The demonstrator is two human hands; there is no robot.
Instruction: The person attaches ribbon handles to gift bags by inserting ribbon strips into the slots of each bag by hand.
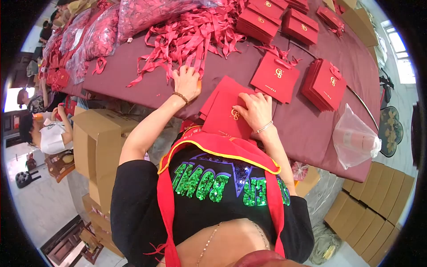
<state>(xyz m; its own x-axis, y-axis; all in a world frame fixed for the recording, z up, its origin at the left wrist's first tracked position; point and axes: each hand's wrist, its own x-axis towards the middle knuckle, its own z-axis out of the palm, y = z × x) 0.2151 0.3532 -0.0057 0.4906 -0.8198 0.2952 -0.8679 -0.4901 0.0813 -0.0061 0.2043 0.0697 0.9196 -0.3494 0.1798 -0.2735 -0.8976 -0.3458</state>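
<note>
My left hand (187,83) is at the near edge of the pile of red ribbons (195,38), its fingers curled down onto ribbon ends; a small orange thing shows beside it. My right hand (257,109) has its fingers closed on the top edge of a red bag (227,111) with a gold logo, which lies at the table's front edge against my apron. Another red piece shows under that bag's left side. Just beyond my right hand lies a flat red bag (275,76) with a ribbon handle.
Stacks of red bags stand at the right (324,84) and at the back (300,26). A clear plastic bag (356,138) hangs over the right edge. Plastic sacks (100,38) lie at the back left. Cardboard boxes (104,147) stand at the left, with people (55,131) beyond.
</note>
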